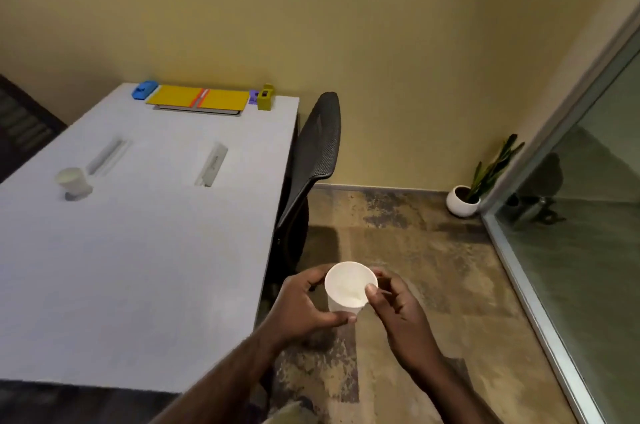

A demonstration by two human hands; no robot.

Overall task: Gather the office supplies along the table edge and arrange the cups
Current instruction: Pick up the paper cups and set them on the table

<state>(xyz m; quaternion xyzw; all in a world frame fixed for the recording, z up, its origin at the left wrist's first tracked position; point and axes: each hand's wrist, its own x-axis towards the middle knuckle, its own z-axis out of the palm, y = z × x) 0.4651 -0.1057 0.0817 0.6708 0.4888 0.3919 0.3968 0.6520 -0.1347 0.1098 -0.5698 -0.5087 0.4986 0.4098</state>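
1. Two white paper cups are seen: one cup (349,286) is held above the floor, just off the table's right edge, and a second cup (73,181) stands on the white table (145,250) near its left side.
2. Along the far table edge one blue stapler (144,89), one yellow folder (198,98) with an orange stripe, one purple item (254,97) and one olive-yellow item (266,97) are lined up in a row.
3. No writing can be read; everything is too blurred.
4. The held cup is upright, mouth facing up, its long axis near vertical.
5. The cup's side is gripped by the curled fingers of the left hand (301,305); its rim is pinched by the right hand (394,305).
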